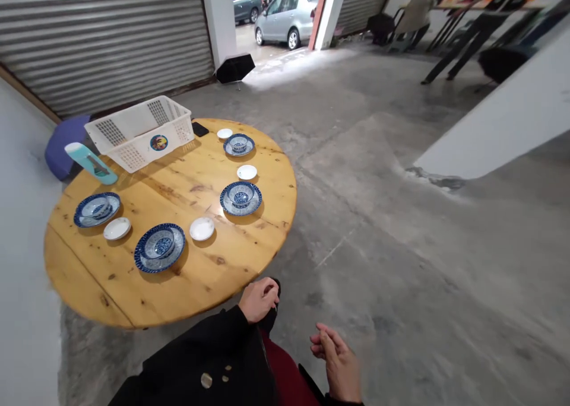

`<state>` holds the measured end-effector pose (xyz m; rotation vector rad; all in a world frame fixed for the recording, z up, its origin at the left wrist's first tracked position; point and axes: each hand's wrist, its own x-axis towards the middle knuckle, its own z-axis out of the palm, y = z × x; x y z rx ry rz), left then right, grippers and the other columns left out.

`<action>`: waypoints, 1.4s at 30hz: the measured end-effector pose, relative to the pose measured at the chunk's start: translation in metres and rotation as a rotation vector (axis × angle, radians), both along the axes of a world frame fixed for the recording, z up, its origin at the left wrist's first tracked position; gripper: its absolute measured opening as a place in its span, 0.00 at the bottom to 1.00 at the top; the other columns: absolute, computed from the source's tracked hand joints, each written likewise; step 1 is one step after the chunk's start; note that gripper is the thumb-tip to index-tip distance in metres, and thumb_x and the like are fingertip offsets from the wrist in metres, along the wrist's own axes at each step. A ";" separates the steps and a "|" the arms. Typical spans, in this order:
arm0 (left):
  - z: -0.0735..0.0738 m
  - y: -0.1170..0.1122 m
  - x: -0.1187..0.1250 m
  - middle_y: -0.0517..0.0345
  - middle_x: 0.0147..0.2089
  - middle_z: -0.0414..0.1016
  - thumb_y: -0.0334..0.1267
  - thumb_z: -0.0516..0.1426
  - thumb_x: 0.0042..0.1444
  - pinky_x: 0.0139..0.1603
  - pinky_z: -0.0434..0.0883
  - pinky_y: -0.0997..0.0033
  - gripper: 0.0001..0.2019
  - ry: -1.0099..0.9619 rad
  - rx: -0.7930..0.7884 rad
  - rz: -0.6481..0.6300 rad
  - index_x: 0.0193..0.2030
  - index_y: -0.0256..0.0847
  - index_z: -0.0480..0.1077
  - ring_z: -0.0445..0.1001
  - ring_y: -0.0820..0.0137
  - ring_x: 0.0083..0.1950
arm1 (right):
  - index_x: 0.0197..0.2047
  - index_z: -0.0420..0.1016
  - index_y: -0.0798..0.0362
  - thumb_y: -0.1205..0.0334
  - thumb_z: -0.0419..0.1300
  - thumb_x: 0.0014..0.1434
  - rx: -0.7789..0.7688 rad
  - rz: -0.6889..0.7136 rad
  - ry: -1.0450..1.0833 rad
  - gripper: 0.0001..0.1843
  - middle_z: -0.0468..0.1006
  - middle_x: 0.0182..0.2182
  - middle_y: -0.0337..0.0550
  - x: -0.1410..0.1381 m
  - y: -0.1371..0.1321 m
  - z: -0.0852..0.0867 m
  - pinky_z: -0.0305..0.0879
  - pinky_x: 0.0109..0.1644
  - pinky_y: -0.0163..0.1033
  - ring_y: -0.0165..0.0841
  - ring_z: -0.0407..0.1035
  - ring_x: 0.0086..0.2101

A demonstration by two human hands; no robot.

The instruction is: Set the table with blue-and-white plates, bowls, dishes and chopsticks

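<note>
My left hand (259,300) hangs beside the near right edge of the round wooden table (196,302), fingers curled in and nothing seen in them. Further right, over the floor, is my right hand (337,358), its fingers bent and its thumb resting close against them; I see nothing held. On the table stand blue-and-white plates with bowls on them: a near setting (159,247), a left setting (97,209), a right setting (241,198) and a far setting (239,145). Small white dishes (202,228) lie between them.
A white plastic basket (146,136), a turquoise bottle (91,164) and a black phone (200,129) are at the table's back. An open black umbrella (235,69) lies by the doorway. A white pillar (490,121) rises at right; people (483,26) are beyond.
</note>
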<state>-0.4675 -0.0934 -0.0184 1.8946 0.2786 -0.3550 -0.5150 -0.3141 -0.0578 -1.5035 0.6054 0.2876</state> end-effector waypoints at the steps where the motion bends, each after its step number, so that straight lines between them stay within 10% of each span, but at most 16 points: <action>1: -0.002 -0.006 0.014 0.60 0.30 0.77 0.44 0.50 0.59 0.33 0.70 0.73 0.10 -0.011 -0.014 0.009 0.37 0.42 0.68 0.75 0.72 0.28 | 0.40 0.79 0.56 0.30 0.68 0.41 -0.017 0.011 -0.008 0.37 0.79 0.24 0.43 0.013 -0.007 0.000 0.72 0.28 0.38 0.34 0.71 0.23; 12: 0.009 -0.046 0.172 0.59 0.30 0.78 0.44 0.50 0.60 0.33 0.70 0.73 0.10 -0.079 -0.072 0.133 0.37 0.42 0.69 0.75 0.72 0.28 | 0.38 0.79 0.56 0.29 0.67 0.37 -0.141 0.072 -0.001 0.38 0.79 0.23 0.43 0.167 -0.067 0.029 0.72 0.28 0.39 0.35 0.72 0.22; 21: 0.011 -0.090 0.250 0.60 0.30 0.79 0.41 0.51 0.59 0.34 0.70 0.74 0.09 0.054 -0.009 0.025 0.38 0.43 0.70 0.77 0.71 0.29 | 0.35 0.80 0.55 0.28 0.67 0.34 -0.074 0.164 0.109 0.38 0.79 0.22 0.44 0.265 -0.092 0.015 0.71 0.26 0.38 0.35 0.73 0.22; 33: 0.020 -0.146 0.423 0.59 0.32 0.79 0.46 0.49 0.59 0.37 0.71 0.73 0.12 -0.033 0.059 0.521 0.38 0.43 0.70 0.78 0.70 0.32 | 0.38 0.80 0.57 0.34 0.69 0.37 -0.156 0.384 -0.081 0.36 0.81 0.25 0.44 0.556 -0.198 0.024 0.74 0.28 0.40 0.35 0.74 0.23; 42: 0.017 -0.149 0.509 0.58 0.32 0.80 0.45 0.50 0.58 0.35 0.71 0.71 0.11 0.050 0.086 0.759 0.36 0.42 0.69 0.78 0.69 0.30 | 0.38 0.80 0.57 0.36 0.69 0.39 -0.064 0.687 -0.119 0.33 0.79 0.23 0.42 0.726 -0.135 0.023 0.73 0.28 0.39 0.34 0.72 0.22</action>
